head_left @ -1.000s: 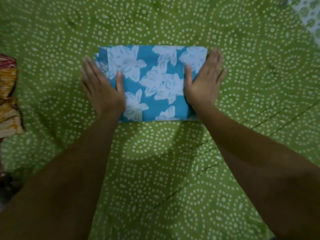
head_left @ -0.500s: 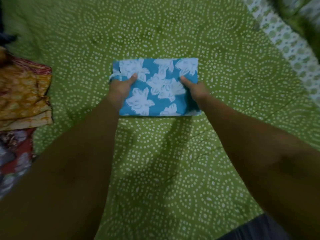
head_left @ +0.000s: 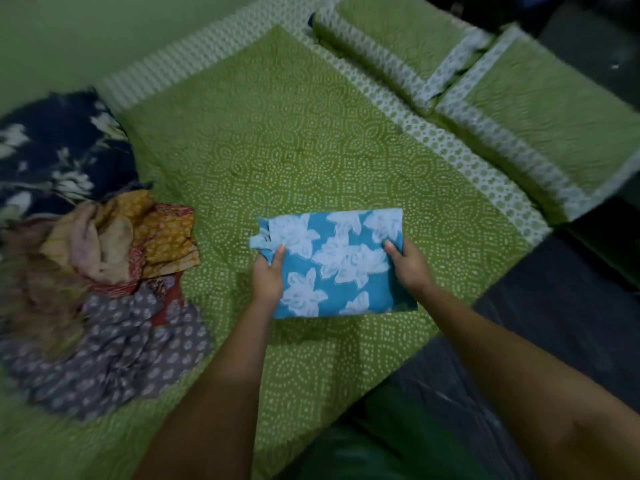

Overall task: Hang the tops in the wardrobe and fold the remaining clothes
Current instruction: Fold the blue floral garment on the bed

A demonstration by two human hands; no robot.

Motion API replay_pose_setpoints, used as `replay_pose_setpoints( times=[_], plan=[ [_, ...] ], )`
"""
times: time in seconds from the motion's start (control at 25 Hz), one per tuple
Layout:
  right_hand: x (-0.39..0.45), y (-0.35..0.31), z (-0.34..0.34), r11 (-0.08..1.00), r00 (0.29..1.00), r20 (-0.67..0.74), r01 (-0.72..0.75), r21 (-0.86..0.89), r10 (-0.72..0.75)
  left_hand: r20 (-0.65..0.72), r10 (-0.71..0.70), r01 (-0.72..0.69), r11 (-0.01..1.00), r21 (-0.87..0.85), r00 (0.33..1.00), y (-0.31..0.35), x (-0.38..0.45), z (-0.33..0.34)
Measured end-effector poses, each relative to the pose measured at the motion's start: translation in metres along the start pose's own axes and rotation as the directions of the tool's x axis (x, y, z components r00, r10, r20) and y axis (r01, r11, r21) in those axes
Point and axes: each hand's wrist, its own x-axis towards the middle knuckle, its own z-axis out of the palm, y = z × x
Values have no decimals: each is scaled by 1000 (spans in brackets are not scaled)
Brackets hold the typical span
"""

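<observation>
Folded blue garment (head_left: 337,263) between both hands

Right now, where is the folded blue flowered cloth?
In the head view it sits mid-frame: the folded blue cloth held by the left hand and right hand, right of the clothes pile.

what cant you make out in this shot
Head view only:
- Fingers of both hands, left and right: hidden under the folded blue cloth; only thumbs show.
- Pile of clothes: blurred, garment types unclear, cut off by left edge.
- Pillows: blurred.
- Wardrobe: out of frame.
</observation>
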Motion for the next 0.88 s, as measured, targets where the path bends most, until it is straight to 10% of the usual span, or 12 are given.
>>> replay_pose_setpoints(
  times=[0.44, 0.88],
  plan=[
    [-118, -38, -157, 983, 956, -292, 92, 156, -43, 397, 39, 9, 993, -120, 917, 124, -92, 47],
    [-129, 16, -464, 873, 750, -659, 278, 401, 64, 761, 107, -44, 994, -103, 640, 296, -185, 365]
  ],
)
